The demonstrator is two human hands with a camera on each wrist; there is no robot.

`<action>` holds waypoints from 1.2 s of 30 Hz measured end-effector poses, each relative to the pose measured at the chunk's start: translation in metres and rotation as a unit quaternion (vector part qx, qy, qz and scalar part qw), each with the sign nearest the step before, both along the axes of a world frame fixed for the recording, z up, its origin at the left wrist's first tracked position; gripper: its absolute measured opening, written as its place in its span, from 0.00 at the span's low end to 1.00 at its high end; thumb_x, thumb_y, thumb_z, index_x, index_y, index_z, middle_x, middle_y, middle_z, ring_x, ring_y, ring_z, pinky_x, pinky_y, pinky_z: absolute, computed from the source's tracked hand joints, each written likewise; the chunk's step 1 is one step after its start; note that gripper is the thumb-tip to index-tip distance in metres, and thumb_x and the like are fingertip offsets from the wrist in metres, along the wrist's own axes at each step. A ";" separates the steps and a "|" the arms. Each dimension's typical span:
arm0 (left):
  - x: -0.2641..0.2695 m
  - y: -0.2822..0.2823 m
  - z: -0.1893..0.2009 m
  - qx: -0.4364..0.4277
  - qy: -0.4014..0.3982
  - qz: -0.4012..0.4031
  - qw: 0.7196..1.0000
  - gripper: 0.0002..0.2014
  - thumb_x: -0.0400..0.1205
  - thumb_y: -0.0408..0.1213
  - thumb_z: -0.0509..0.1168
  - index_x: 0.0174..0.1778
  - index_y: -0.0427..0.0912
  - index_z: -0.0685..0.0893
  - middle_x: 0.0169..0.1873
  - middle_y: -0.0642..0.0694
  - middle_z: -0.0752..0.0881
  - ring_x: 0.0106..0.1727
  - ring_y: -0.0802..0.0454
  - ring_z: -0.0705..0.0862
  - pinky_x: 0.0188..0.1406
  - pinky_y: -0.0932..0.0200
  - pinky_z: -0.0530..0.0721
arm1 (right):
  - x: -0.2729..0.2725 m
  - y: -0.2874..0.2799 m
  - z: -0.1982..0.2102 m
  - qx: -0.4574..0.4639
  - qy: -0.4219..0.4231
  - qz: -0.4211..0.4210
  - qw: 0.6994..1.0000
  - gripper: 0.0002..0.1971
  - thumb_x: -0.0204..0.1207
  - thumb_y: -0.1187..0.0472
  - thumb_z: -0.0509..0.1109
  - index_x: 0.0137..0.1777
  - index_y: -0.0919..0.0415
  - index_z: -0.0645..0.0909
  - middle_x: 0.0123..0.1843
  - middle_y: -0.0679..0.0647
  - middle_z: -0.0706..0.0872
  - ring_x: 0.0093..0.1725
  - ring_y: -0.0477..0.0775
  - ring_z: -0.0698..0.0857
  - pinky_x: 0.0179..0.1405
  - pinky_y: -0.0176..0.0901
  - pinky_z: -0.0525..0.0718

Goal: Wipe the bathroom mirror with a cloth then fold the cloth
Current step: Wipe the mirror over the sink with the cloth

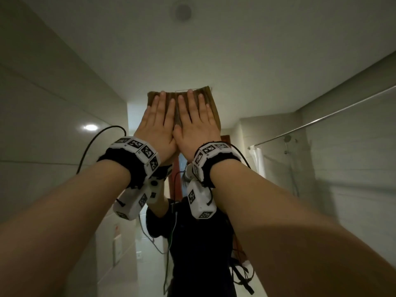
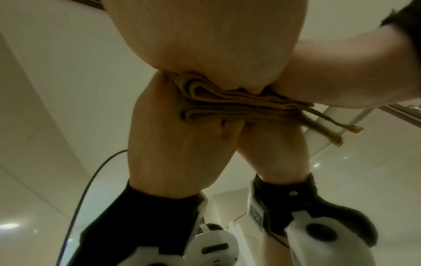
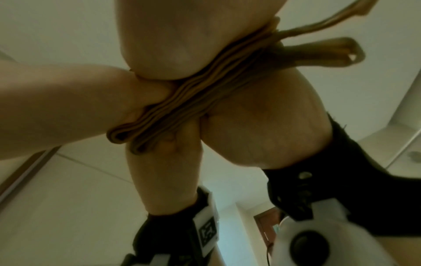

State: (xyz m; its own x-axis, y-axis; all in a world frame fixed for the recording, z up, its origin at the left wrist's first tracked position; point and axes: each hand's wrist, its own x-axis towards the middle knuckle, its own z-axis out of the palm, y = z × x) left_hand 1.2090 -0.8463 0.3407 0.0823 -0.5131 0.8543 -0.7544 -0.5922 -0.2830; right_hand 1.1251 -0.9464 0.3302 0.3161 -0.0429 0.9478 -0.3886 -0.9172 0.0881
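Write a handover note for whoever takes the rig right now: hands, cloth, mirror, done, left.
Left hand: flat, fingers straight, pressing the cloth against the mirror.
Right hand: the same, beside the left, thumbs touching.
Cloth: brown, bunched in several layers between palms and glass, high on the mirror; one end sticks out loose past the right hand.
Done: cloth is on the glass, wiping under way. How much of the mirror is wiped cannot be told.
Left: finish the wipe, then fold the cloth.
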 end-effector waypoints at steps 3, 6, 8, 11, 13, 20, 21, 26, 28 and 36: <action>-0.032 -0.039 0.002 0.005 0.005 0.007 1.000 0.44 0.75 0.60 0.31 0.85 0.40 0.34 0.84 0.39 0.30 0.85 0.45 0.31 0.86 0.47 0.36 | -0.031 -0.041 0.003 0.002 0.005 0.004 1.000 0.34 0.84 0.48 0.45 0.85 0.55 0.37 0.86 0.56 0.33 0.84 0.57 0.35 0.84 0.53 0.39; -0.055 -0.074 0.009 0.001 -0.005 0.012 1.000 0.41 0.79 0.57 0.34 0.86 0.39 0.34 0.84 0.39 0.30 0.85 0.45 0.31 0.85 0.48 0.35 | -0.055 -0.076 0.007 0.002 -0.003 0.014 1.000 0.33 0.84 0.49 0.45 0.85 0.55 0.38 0.86 0.55 0.34 0.84 0.56 0.35 0.84 0.53 0.39; -0.065 -0.091 0.012 -0.007 -0.006 0.010 1.000 0.40 0.80 0.56 0.36 0.86 0.39 0.35 0.84 0.38 0.31 0.86 0.44 0.32 0.85 0.49 0.34 | -0.066 -0.092 0.011 -0.005 -0.004 0.014 1.000 0.33 0.84 0.49 0.46 0.86 0.55 0.38 0.86 0.55 0.34 0.85 0.56 0.35 0.84 0.53 0.39; -0.075 -0.102 0.012 -0.005 0.000 0.014 1.000 0.42 0.77 0.58 0.33 0.86 0.39 0.36 0.84 0.38 0.32 0.86 0.43 0.32 0.85 0.49 0.34 | -0.077 -0.106 0.014 -0.008 0.004 0.017 1.000 0.33 0.84 0.48 0.46 0.86 0.54 0.39 0.86 0.54 0.35 0.85 0.56 0.36 0.84 0.52 0.39; -0.078 -0.103 0.014 0.000 0.004 0.018 1.000 0.45 0.74 0.61 0.30 0.85 0.39 0.35 0.84 0.37 0.31 0.85 0.43 0.31 0.85 0.48 0.34 | -0.079 -0.109 0.014 -0.014 0.008 0.014 1.000 0.33 0.84 0.48 0.45 0.86 0.54 0.38 0.86 0.55 0.35 0.85 0.56 0.35 0.84 0.53 0.38; -0.084 -0.109 0.011 -0.018 -0.001 0.006 1.000 0.40 0.80 0.56 0.36 0.86 0.39 0.35 0.84 0.38 0.31 0.85 0.44 0.31 0.85 0.48 0.34 | -0.083 -0.114 0.014 -0.023 -0.002 0.016 1.000 0.33 0.84 0.49 0.47 0.86 0.54 0.39 0.86 0.54 0.36 0.85 0.56 0.36 0.84 0.51 0.38; -0.087 -0.111 0.010 -0.019 0.001 0.002 1.000 0.40 0.80 0.56 0.35 0.86 0.40 0.35 0.84 0.38 0.31 0.85 0.44 0.31 0.85 0.48 0.35 | -0.084 -0.115 0.014 -0.025 -0.003 0.016 1.000 0.33 0.84 0.49 0.47 0.86 0.54 0.39 0.86 0.54 0.36 0.85 0.56 0.36 0.84 0.51 0.38; -0.108 -0.135 0.010 -0.018 -0.009 -0.029 0.999 0.39 0.81 0.55 0.36 0.86 0.40 0.37 0.85 0.38 0.33 0.86 0.44 0.33 0.86 0.47 0.37 | -0.102 -0.140 0.013 -0.012 -0.026 -0.007 1.000 0.33 0.83 0.49 0.48 0.86 0.53 0.40 0.87 0.53 0.38 0.85 0.55 0.38 0.84 0.50 0.39; -0.119 -0.150 0.008 -0.016 -0.016 -0.031 0.999 0.39 0.81 0.54 0.37 0.86 0.39 0.37 0.85 0.38 0.33 0.86 0.43 0.33 0.85 0.48 0.36 | -0.114 -0.155 0.010 -0.013 -0.031 -0.013 0.999 0.33 0.83 0.49 0.48 0.86 0.53 0.40 0.87 0.53 0.38 0.85 0.55 0.38 0.84 0.50 0.39; -0.188 -0.240 0.007 -0.012 -0.043 -0.045 0.998 0.36 0.85 0.53 0.38 0.86 0.40 0.37 0.85 0.38 0.33 0.86 0.44 0.33 0.85 0.47 0.36 | -0.183 -0.243 0.004 0.000 -0.043 -0.038 0.998 0.33 0.84 0.48 0.46 0.86 0.53 0.39 0.86 0.53 0.36 0.85 0.55 0.37 0.84 0.51 0.39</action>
